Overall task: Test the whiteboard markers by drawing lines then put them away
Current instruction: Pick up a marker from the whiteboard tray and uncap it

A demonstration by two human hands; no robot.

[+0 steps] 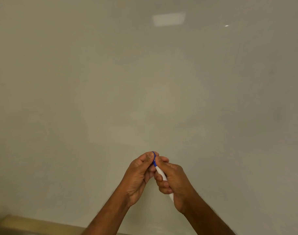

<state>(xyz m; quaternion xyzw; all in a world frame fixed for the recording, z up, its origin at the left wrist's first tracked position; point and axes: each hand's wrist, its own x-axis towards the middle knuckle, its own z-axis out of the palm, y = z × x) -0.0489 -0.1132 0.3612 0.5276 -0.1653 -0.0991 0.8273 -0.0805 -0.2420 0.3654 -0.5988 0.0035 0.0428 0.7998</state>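
Both hands meet low in front of a pale whiteboard (145,73). The right hand (174,182) grips a white marker (161,173) around its barrel, while the left hand (139,173) pinches its blue cap (154,158), which seems to be on the marker. A tan ledge (34,223) runs below.

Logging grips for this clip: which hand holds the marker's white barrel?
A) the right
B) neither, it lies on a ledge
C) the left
A: the right hand wraps the white barrel of the marker, while the left hand pinches its blue cap.
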